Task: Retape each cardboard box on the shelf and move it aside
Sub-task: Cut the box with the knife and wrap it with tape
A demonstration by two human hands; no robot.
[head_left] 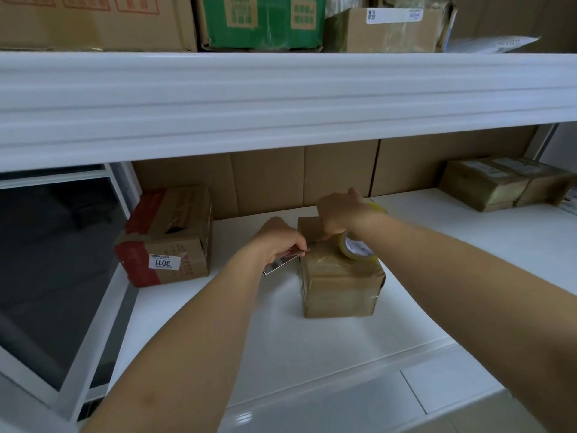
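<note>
A small tape-wrapped cardboard box (338,285) stands in the middle of the white shelf (274,345). A roll of clear packing tape (356,250) rests tilted on its top. My right hand (338,215) is curled over the box's far top edge just behind the roll, fingers pressing down; what they pinch is hidden. My left hand (279,242) grips a slim metal utility knife (282,264), its tip at the box's top left edge beside my right hand.
A red-and-brown box (165,239) labelled 3011 stands to the left near the shelf's edge. Taped boxes (502,184) lie at the back right. Cardboard lines the back wall. The upper shelf beam (281,101) hangs overhead, with more boxes above it.
</note>
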